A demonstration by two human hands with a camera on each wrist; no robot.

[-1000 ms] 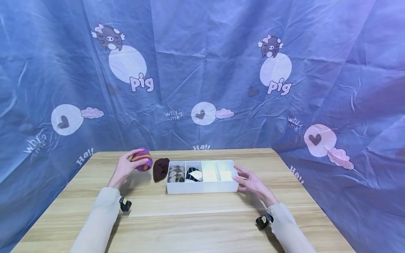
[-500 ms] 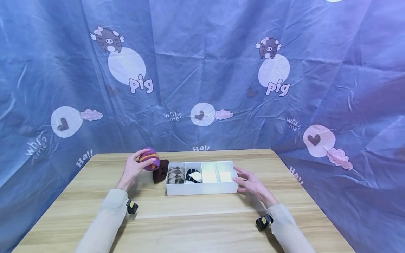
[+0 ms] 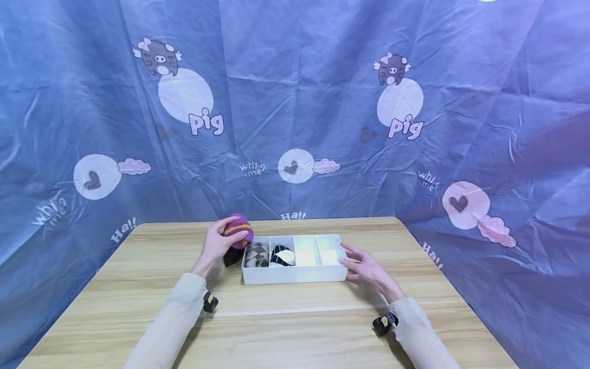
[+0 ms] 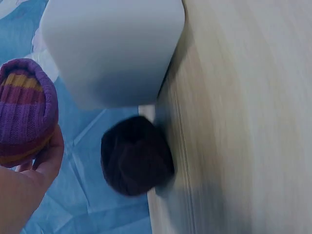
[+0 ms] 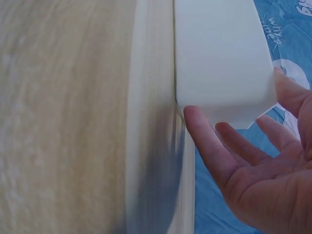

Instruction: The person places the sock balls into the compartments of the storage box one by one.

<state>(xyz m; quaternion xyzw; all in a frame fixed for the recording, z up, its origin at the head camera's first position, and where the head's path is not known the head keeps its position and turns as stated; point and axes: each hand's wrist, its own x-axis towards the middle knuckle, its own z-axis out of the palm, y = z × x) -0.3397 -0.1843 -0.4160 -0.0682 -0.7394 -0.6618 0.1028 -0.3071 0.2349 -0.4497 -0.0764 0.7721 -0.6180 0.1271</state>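
My left hand (image 3: 218, 245) holds a rolled sock (image 3: 238, 231), ribbed purple with orange and maroon stripes, in the air beside the box's left end. Below it, a dark brown rolled sock (image 4: 137, 156) lies on the table, partly hidden in the head view. The white divided box (image 3: 295, 275) has a brown-and-beige checked sock (image 3: 257, 255) in its leftmost compartment. A black-and-white sock (image 3: 282, 255) sits in the compartment beside that. My right hand (image 3: 366, 266) rests fairly straight, spread fingers (image 5: 207, 141) against the box's right end.
The wooden table (image 3: 295, 328) extends in front of the box and to both sides. A blue printed curtain (image 3: 258, 123) hangs behind it and along the sides. The box's two right compartments show bare white floors.
My left hand has carried the striped sock to the right, from left of the brown sock to over it, close to the box. The right hand and box have stayed in place.
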